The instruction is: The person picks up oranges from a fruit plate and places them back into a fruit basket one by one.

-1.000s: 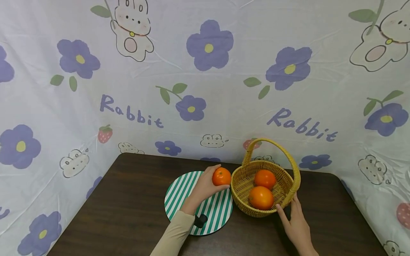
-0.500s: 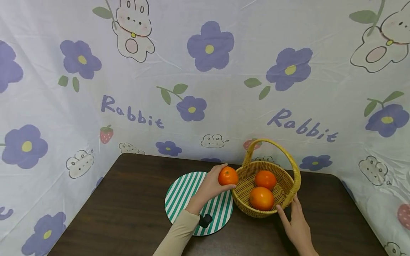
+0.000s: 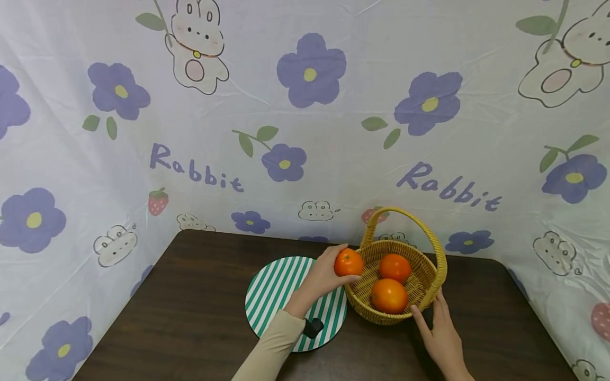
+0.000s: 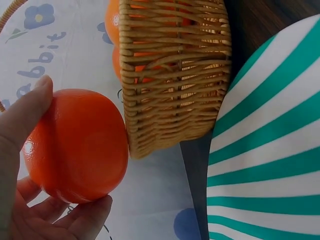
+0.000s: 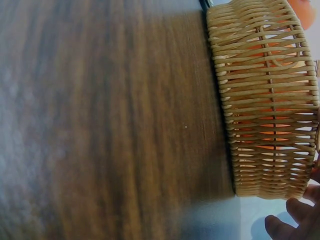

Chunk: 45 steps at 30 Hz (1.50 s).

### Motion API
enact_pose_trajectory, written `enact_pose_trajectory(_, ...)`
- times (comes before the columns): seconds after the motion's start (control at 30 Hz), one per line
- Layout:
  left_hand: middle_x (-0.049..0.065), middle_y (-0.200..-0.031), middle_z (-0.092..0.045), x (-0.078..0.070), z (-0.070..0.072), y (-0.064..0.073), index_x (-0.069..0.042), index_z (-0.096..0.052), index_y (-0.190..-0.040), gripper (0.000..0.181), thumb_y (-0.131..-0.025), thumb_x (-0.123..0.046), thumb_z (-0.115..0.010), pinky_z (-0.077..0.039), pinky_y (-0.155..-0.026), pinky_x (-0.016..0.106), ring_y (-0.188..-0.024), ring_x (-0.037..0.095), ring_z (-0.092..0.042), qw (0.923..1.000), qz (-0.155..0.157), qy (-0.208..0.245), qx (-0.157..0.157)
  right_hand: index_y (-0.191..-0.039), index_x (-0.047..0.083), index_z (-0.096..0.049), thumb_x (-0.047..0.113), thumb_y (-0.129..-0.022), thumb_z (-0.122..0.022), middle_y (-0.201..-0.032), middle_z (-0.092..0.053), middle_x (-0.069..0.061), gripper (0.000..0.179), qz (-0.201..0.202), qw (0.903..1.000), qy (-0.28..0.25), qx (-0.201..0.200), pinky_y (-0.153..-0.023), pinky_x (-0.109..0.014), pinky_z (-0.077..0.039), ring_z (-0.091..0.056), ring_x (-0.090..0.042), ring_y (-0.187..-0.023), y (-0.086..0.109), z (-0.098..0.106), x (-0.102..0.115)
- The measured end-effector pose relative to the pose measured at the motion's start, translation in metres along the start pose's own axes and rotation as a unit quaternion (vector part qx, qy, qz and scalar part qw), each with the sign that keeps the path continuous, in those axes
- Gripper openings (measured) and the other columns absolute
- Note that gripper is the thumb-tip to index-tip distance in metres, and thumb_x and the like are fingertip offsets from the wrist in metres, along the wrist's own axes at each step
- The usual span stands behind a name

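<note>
My left hand (image 3: 326, 272) holds a smooth, round orange-red fruit (image 3: 349, 262) between thumb and fingers, over the left rim of a yellow wicker basket (image 3: 381, 319). In the left wrist view the held fruit (image 4: 80, 145) is glossy and slightly squarish, right at the basket's rim (image 4: 131, 100). Two more orange fruits lie inside: a redder one (image 3: 394, 267) behind and an oranger one (image 3: 388, 296) in front. With its thumb at the rim and fingers round the outer side below the handle, my right hand (image 3: 440, 333) grips the basket's right front. The right wrist view shows its fingertips (image 5: 295, 220) beside the woven wall.
A round mat (image 3: 271, 288) with green and white stripes lies left of the basket, under my left forearm. The basket's arched handle (image 3: 431, 238) rises over its right part. Everything stands on a dark wooden table (image 3: 205, 301), with a printed cloth (image 3: 352, 190) hanging behind it.
My left hand has carried the fruit to the right, from above the mat's edge to over the basket's left rim. The right hand and basket have stayed in place.
</note>
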<state>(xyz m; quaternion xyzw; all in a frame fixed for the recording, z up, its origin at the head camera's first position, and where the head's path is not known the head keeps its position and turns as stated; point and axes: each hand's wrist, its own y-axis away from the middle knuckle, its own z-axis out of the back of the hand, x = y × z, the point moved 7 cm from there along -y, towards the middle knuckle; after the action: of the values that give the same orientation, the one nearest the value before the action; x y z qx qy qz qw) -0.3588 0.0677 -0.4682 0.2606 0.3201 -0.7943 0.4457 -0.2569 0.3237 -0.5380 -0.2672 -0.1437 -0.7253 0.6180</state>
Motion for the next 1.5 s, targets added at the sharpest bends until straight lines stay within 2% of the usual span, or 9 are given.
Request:
enact_pose_trajectory(0.37,0.001,-0.135,-0.046,-0.008,-0.013,-0.008,-0.020,-0.039,-0.140,0.082,-0.074,-0.055,-0.070,-0.050,-0.086,0.033,-0.108,0.016,-0.054,0.9998,-0.011,-0.008,0.014,-0.148,-0.001,-0.004,0.057,-0.094,-0.033,-0.155,0.003,-0.018,0.084,0.000,1.0000,0.001,-0.001,-0.081,-0.065,-0.040,-0.034,-0.050,-0.125,0.000,-0.001,0.000)
enact_pose_trajectory(0.6,0.001,-0.133,-0.048,-0.009,-0.020,-0.015,-0.019,-0.039,-0.140,0.082,-0.074,-0.056,-0.070,-0.050,-0.085,0.033,-0.107,0.016,-0.054,0.9996,-0.007,-0.022,0.018,-0.148,0.001,-0.002,0.058,-0.094,-0.032,-0.155,0.004,-0.018,0.084,-0.005,1.0000,0.000,0.001,-0.084,-0.066,-0.038,-0.031,-0.049,-0.127,-0.001,0.000,-0.001)
enact_pose_trajectory(0.83,0.002,-0.131,-0.050,-0.010,-0.026,-0.020,-0.016,-0.041,-0.139,0.083,-0.073,-0.061,-0.067,-0.050,-0.085,0.033,-0.107,0.017,-0.055,0.9982,-0.014,-0.056,0.017,-0.148,0.001,-0.002,0.058,-0.094,-0.032,-0.155,0.002,-0.019,0.084,-0.006,1.0000,-0.005,-0.001,-0.084,-0.065,-0.039,-0.031,-0.049,-0.127,-0.001,0.001,0.000)
enact_pose_trajectory(1.1,0.002,-0.133,-0.051,-0.010,-0.032,-0.021,-0.014,-0.042,-0.139,0.084,-0.073,-0.058,-0.069,-0.049,-0.088,0.034,-0.112,0.019,-0.053,0.9981,-0.014,-0.054,0.027,-0.148,-0.001,-0.002,0.060,-0.093,-0.031,-0.154,0.002,-0.019,0.086,-0.008,1.0000,0.000,0.000,-0.084,-0.065,-0.039,-0.031,-0.049,-0.127,-0.002,0.000,-0.001)
enact_pose_trajectory(1.5,0.005,-0.127,-0.047,-0.011,-0.036,-0.022,-0.013,-0.046,-0.136,0.086,-0.070,-0.062,-0.069,-0.051,-0.085,0.032,-0.109,0.019,-0.047,0.9934,-0.035,-0.107,0.020,-0.148,0.001,-0.003,0.060,-0.093,-0.031,-0.155,0.003,-0.018,0.086,-0.011,0.9999,0.003,0.001,-0.084,-0.066,-0.038,-0.030,-0.049,-0.128,0.000,0.000,0.000)
